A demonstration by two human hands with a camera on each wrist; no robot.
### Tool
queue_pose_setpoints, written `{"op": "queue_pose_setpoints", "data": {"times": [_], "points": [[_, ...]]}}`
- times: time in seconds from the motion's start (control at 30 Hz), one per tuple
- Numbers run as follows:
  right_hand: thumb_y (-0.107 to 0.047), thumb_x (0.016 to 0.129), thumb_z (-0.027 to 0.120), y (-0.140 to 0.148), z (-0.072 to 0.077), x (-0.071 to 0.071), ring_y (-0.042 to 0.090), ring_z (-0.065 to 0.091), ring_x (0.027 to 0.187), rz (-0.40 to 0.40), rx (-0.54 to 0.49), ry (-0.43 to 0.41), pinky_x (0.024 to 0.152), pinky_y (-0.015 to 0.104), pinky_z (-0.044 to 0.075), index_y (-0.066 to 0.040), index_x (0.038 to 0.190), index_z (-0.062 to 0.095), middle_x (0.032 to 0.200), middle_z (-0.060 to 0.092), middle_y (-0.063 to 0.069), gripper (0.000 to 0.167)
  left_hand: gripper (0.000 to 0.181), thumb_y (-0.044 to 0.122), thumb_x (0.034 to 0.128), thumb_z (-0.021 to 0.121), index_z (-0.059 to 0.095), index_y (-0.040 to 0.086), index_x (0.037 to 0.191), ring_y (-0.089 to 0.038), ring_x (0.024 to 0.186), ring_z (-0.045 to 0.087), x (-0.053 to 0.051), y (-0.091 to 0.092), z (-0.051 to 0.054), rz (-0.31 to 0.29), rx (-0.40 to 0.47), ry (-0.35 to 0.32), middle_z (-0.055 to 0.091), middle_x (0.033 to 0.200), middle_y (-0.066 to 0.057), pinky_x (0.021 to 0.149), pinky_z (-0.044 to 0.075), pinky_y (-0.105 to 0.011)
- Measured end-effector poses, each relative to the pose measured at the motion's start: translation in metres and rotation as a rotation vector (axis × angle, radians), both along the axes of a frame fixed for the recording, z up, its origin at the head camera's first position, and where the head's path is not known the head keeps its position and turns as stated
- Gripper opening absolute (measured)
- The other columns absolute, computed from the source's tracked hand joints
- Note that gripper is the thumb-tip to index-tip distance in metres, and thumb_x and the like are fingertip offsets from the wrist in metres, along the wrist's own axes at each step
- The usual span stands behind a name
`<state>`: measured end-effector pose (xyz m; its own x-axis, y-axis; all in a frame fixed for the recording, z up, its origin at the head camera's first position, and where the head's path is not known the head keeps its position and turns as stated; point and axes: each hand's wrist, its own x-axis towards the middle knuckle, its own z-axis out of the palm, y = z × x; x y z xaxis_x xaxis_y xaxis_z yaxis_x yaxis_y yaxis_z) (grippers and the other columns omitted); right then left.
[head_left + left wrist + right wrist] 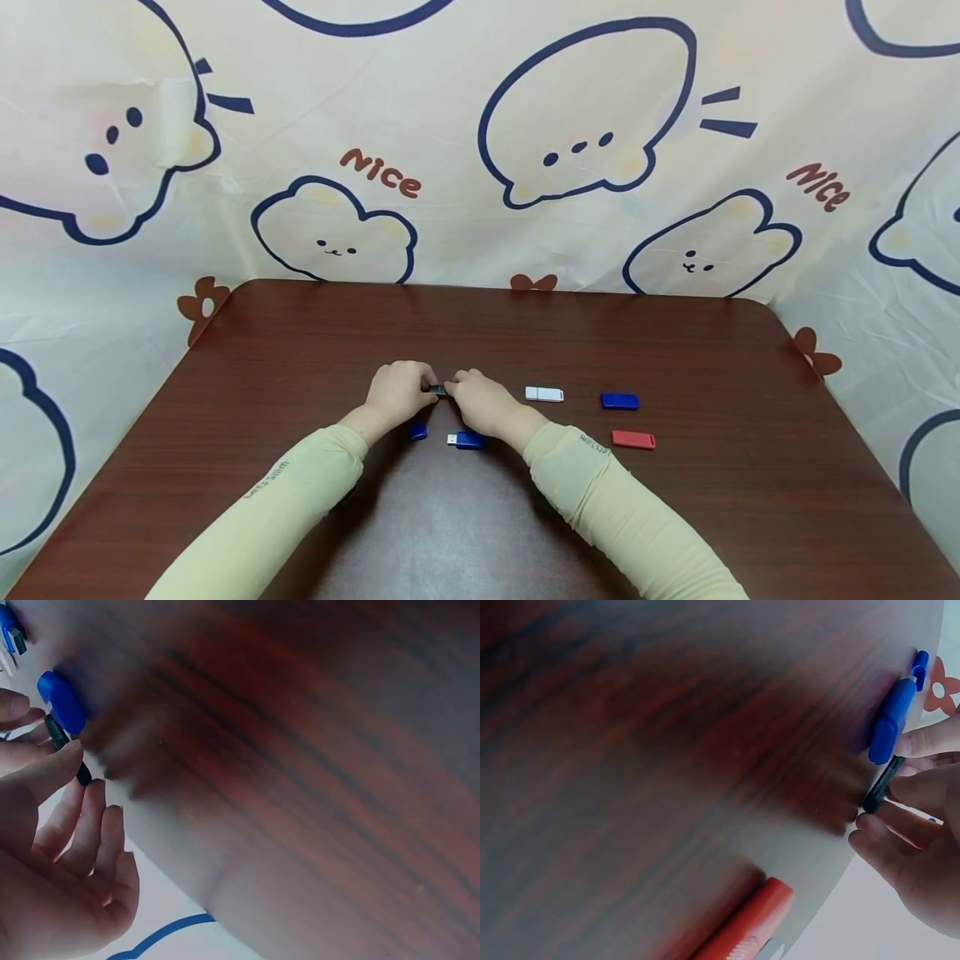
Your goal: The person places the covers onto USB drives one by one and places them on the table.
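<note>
Both hands meet near the middle of the table over a small black USB stick (438,390). Its left end is pinched between thumb and fingers of my left hand (399,392). My right hand (483,402) pinches the other end, and its fingertips almost touch the left ones. In the right wrist view the black stick (883,785) shows between the two hands. Closer to me lies a blue USB stick (470,440) with its metal plug bare. A separate blue cap (417,431) is left of it, below the left wrist.
Right of the hands lie a white USB stick (543,394), another blue stick (619,402) and a red stick (633,439). The brown wooden table (300,333) ends at a cartoon-print cloth (450,233) behind and at both sides.
</note>
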<state>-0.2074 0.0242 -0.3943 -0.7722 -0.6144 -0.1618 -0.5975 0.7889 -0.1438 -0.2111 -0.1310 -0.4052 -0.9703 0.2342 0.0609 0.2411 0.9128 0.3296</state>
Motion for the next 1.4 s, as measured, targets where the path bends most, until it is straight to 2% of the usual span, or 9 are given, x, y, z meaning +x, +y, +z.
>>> {"op": "queue_pose_setpoints", "data": {"times": [0.1, 0.33, 0.7, 0.87, 1.2, 1.4], "points": [[-0.011, 0.097, 0.047, 0.0, -0.001, 0.002, 0.021, 0.049, 0.116, 0.01, 0.036, 0.012, 0.093, 0.03, 0.047, -0.005, 0.135, 0.049, 0.129, 0.054, 0.01, 0.038, 0.012, 0.02, 0.0742, 0.077, 0.07, 0.013, 0.082, -0.015, 0.072, 0.064, -0.001, 0.0, 0.001, 0.011, 0.001, -0.023, 0.069, 0.075, 0.002, 0.071, 0.048, -0.039], [-0.016, 0.097, 0.046, 0.001, -0.002, 0.003, 0.02, 0.049, 0.116, 0.017, 0.041, 0.038, 0.092, 0.03, 0.048, -0.005, 0.134, 0.05, 0.126, 0.054, 0.008, 0.039, 0.011, 0.018, 0.0758, 0.075, 0.071, 0.013, 0.084, -0.014, 0.073, 0.063, 0.0, 0.001, 0.001, 0.043, 0.029, -0.08, 0.069, 0.077, 0.002, 0.068, 0.049, -0.036], [-0.015, 0.093, 0.054, 0.002, -0.004, 0.003, 0.019, 0.052, 0.111, -0.006, -0.018, 0.032, 0.09, 0.031, 0.048, -0.009, 0.128, 0.055, 0.117, 0.057, 0.006, 0.036, 0.013, 0.017, 0.0762, 0.074, 0.071, 0.013, 0.088, -0.015, 0.077, 0.064, 0.003, 0.0, -0.003, 0.052, 0.055, -0.08, 0.07, 0.081, 0.0, 0.069, 0.05, -0.037], [-0.017, 0.09, 0.058, 0.004, -0.003, 0.004, 0.02, 0.052, 0.112, -0.041, -0.031, 0.014, 0.09, 0.033, 0.049, -0.009, 0.129, 0.053, 0.118, 0.058, 0.007, 0.04, 0.021, 0.019, 0.0774, 0.074, 0.069, 0.011, 0.096, -0.018, 0.082, 0.066, 0.006, -0.002, -0.003, 0.051, 0.067, -0.085, 0.071, 0.087, -0.002, 0.07, 0.051, -0.039], [-0.024, 0.089, 0.06, 0.012, 0.001, 0.004, 0.022, 0.052, 0.119, -0.111, -0.029, -0.015, 0.094, 0.036, 0.047, -0.008, 0.131, 0.051, 0.126, 0.057, 0.01, 0.046, 0.021, 0.025, 0.0826, 0.069, 0.069, 0.011, 0.098, -0.019, 0.082, 0.066, 0.016, -0.015, 0.008, 0.072, 0.094, -0.102, 0.071, 0.091, -0.005, 0.068, 0.052, -0.039], [-0.025, 0.088, 0.061, 0.018, 0.007, 0.004, 0.023, 0.056, 0.112, -0.12, -0.03, 0.016, 0.088, 0.037, 0.05, -0.007, 0.127, 0.055, 0.12, 0.061, 0.009, 0.043, 0.017, 0.024, 0.0837, 0.068, 0.069, 0.01, 0.093, -0.014, 0.072, 0.061, 0.024, -0.025, 0.016, 0.036, 0.087, -0.143, 0.07, 0.083, -0.002, 0.066, 0.05, -0.035]]}}
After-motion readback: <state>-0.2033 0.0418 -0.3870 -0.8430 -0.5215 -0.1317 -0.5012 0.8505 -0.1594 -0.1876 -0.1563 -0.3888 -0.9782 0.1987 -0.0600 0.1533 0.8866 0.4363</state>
